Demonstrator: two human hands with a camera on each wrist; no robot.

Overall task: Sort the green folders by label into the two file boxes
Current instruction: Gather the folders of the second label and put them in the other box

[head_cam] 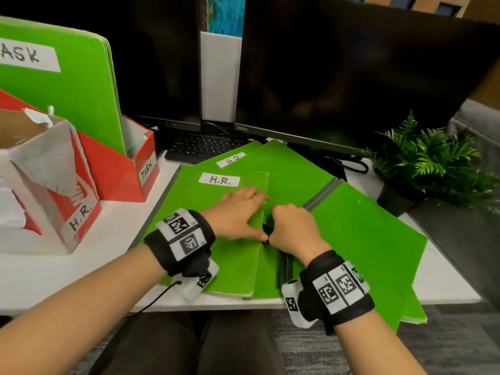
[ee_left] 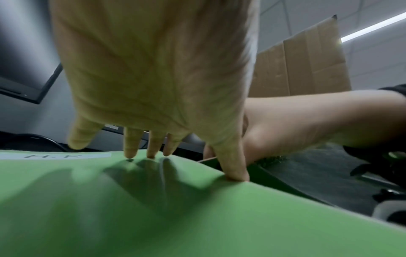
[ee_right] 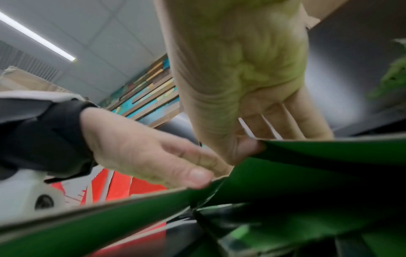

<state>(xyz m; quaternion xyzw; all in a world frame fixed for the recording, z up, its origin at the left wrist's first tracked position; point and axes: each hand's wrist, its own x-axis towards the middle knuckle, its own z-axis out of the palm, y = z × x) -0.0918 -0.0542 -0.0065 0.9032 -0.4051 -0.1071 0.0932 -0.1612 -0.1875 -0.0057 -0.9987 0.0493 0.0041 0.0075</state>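
Observation:
Several green folders lie fanned on the white desk [head_cam: 81, 266]. The top one, labelled H.R. [head_cam: 230, 266] [ee_left: 110, 208], lies under my left hand [head_cam: 235, 212] [ee_left: 153, 78], whose straight fingers press on it while the thumb sits at its right edge. My right hand [head_cam: 293, 228] [ee_right: 241, 69] pinches the raised edge of a green folder [ee_right: 318, 156] just right of that. Another H.R. folder [head_cam: 231, 159] peeks out behind. At the left stand a red TASK box [head_cam: 119, 169] holding a TASK folder [head_cam: 67, 85] and a white-and-red H.R. box [head_cam: 54, 185].
Two dark monitors [head_cam: 351, 71] and a black keyboard [head_cam: 205, 147] stand behind the folders. A potted fern [head_cam: 433, 163] is at the right rear. One folder [head_cam: 378, 253] overhangs the desk's front edge at the right. My lap is below.

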